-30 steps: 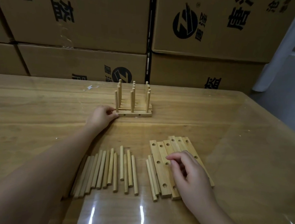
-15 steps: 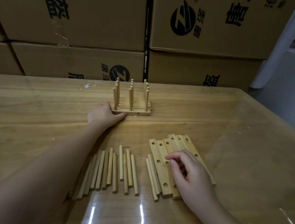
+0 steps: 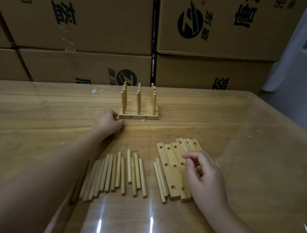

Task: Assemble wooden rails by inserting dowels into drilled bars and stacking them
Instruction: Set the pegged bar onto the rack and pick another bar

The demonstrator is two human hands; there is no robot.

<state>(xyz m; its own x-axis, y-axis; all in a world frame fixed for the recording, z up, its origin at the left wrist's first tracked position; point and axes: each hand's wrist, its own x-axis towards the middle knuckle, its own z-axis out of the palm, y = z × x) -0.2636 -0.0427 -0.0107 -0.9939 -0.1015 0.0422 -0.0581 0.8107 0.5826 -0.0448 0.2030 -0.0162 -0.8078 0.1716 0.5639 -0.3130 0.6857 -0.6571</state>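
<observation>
An assembled stack of rails stands at the table's middle back, with several dowels upright in its drilled bars. My left hand rests on the table just left of and in front of its left end, fingers loosely curled, holding nothing. Several loose dowels lie in a row near me. To their right lies a group of drilled bars, with a few more dowels along its left side. My right hand lies over the right bars, its bent fingertips on them. It hides part of them.
The wooden table has a glossy transparent cover. Stacked cardboard boxes form a wall right behind the table's back edge. The table's right edge runs diagonally, with grey floor beyond it. A small white scrap lies at the back left.
My left hand has let go of the rail stack's left end and drawn back a little, curling its fingers. The right hand has hardly moved on the bars.
</observation>
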